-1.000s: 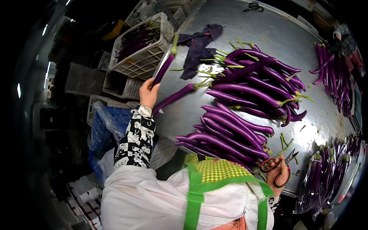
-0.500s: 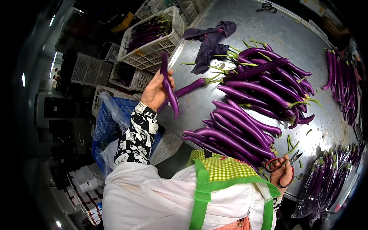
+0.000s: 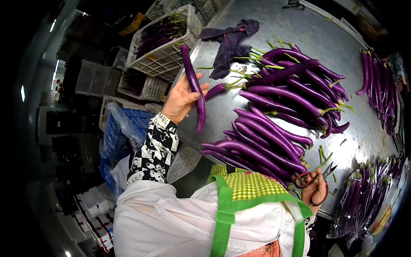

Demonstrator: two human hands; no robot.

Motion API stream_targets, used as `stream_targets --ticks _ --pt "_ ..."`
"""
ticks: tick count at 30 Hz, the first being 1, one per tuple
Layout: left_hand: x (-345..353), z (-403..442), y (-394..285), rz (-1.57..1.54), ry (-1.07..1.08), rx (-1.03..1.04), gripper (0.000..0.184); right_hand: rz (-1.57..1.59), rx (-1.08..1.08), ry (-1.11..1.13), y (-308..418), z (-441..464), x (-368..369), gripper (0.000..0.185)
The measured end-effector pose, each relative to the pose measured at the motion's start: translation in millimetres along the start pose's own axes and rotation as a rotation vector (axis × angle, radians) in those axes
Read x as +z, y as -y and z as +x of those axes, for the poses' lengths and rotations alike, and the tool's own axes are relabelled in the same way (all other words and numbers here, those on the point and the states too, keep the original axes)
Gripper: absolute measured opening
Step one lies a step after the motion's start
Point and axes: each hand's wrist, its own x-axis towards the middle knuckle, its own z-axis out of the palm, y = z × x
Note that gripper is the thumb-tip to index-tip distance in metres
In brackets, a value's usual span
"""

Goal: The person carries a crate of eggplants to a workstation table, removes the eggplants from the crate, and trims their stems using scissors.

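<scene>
My left hand (image 3: 182, 102) is closed on a long purple eggplant (image 3: 191, 73), thumb across it and fingers behind, raised near the table's left edge. Behind those fingers another eggplant (image 3: 215, 91) lies with its stem toward a large stemmed pile (image 3: 284, 91). In my right hand (image 3: 311, 193) is a pair of scissors (image 3: 329, 170) with red and black handles, the blades slightly parted. The scissors are beside the stem ends of a nearer eggplant pile (image 3: 261, 143). Cut green stem pieces (image 3: 324, 156) lie just past the blades.
A dark cloth (image 3: 227, 45) lies on the metal table (image 3: 257, 17), with other scissors (image 3: 293, 4) at the far edge. Bagged eggplants (image 3: 361, 197) are at right, more eggplants (image 3: 376, 85) behind them. Left of the table stand a white crate (image 3: 160, 64) of eggplants and a blue crate (image 3: 115, 139).
The eggplant in my left hand has shifted slightly right and turned in the grip, and the fingers have loosened and spread. My right hand stays nearly still with the scissors.
</scene>
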Motion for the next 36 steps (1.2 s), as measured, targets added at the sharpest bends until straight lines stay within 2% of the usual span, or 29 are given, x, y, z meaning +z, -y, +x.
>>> stream_targets --ticks 2,3,4,5,6,7,8,9,11,13,14,15,17,18,20,21,23,24,26,27,28,29,33,34,35,36 --pt "-16.9 5.2 12.7 0.176 -0.104 0.01 0.083 -0.001 0.002 -0.011 -3.4 2.8 -3.8 0.027" --pt "-28.2 7.0 17.8 0.365 -0.187 -0.042 0.084 -0.001 -0.001 -0.027 -2.2 1.4 -6.0 0.027" --pt "-56.8 12.8 37.5 0.498 -0.216 0.059 0.084 -0.032 -0.016 -0.071 -2.6 0.3 -4.3 0.026" --pt "-94.6 22.9 57.6 0.791 -0.268 0.135 0.084 -0.019 -0.026 -0.066 -2.7 -1.9 -0.2 0.026" --pt "-100.0 24.5 56.3 0.976 -0.259 0.218 0.081 0.008 -0.017 -0.077 -3.4 -2.3 -0.3 0.026" --pt "-106.6 19.4 53.7 1.267 -0.272 0.212 0.075 0.033 0.004 -0.078 -3.1 -1.8 -1.4 0.027" --pt "-145.5 21.1 66.5 1.469 -0.287 0.132 0.064 0.046 -0.018 -0.094 -2.5 -2.3 -2.4 0.027" --pt "-216.0 29.9 91.3 1.409 -0.149 0.001 0.057 0.046 -0.031 -0.092 -3.6 -2.2 -2.6 0.027" --pt "-185.0 27.5 86.8 1.013 -0.24 -0.165 0.065 0.052 -0.048 -0.089 -4.3 -1.6 -3.5 0.028" --pt "-136.8 16.7 77.7 1.378 -0.272 -0.077 0.082 0.06 -0.048 -0.118 -4.3 -3.2 -2.9 0.029" --pt "-120.8 12.5 77.8 1.741 -0.131 0.092 0.092 0.065 -0.046 -0.126 -5.1 -3.5 -3.5 0.029" --pt "-101.3 10.3 78.5 1.85 -0.066 0.103 0.088 0.07 -0.04 -0.126 -5.4 -2.2 -4.1 0.029" --pt "-113.1 17.1 93.6 1.828 -0.208 0.103 0.082 0.079 -0.031 -0.131 -5.0 -2.0 -3.7 0.03" --pt "-117.4 23.0 97.8 1.832 -0.203 0.107 0.082 0.035 -0.023 -0.123 -3.8 -2.6 -2.2 0.028" --pt "-120.8 35.6 104.1 1.803 -0.421 -0.027 0.071 -0.006 -0.019 -0.124 -2.9 -5.1 -1.2 0.026" --pt "-109.9 39.7 100.6 1.804 -0.413 -0.025 0.071 0.001 -0.022 -0.123 -2.2 -5.9 -1.2 0.026" --pt "-66.2 46.7 81.8 2.094 -0.378 0.179 0.064 0.012 -0.029 -0.128 -0.3 -6.2 -1.6 0.026" --pt "-43.9 56.2 72.9 1.943 -0.318 0.351 0.059 0.013 -0.034 -0.136 0.4 -6.7 -1.1 0.026" --pt "-3.7 82.5 70.1 1.553 -0.167 0.467 0.043 0.018 -0.031 -0.161 -0.9 -6.6 -2.9 0.026" --pt "21.2 95.2 74.3 1.237 -0.086 0.35 0.034 0.035 -0.043 -0.149 -5.3 -4.2 -8.2 0.026" --pt "45.7 106.7 80.2 1.138 0.022 0.348 0.031 0.035 -0.029 -0.153 -6.3 -4.3 -8.5 0.025" --pt "65.7 118.8 88.4 1.106 0.107 0.384 0.033 0.036 -0.022 -0.153 -6.2 -3.5 -5.9 0.025" --pt "118.0 154.8 103.4 1.512 0.216 0.25 0.046 0.019 -0.021 -0.115 2.7 -12.5 7.0 0.029" --pt "117.8 164.5 99.7 1.387 0.304 0.109 0.05 0.025 -0.029 -0.131 3.7 -13.9 5.8 0.029" --pt "104.9 178.2 105.6 1.342 0.364 0.053 0.05 0.015 -0.062 -0.135 4.6 -15.8 3.6 0.029" --pt "114.9 171.7 94.0 1.42 0.413 0.019 0.051 0.005 -0.091 -0.138 4.8 -18.2 1.1 0.029"
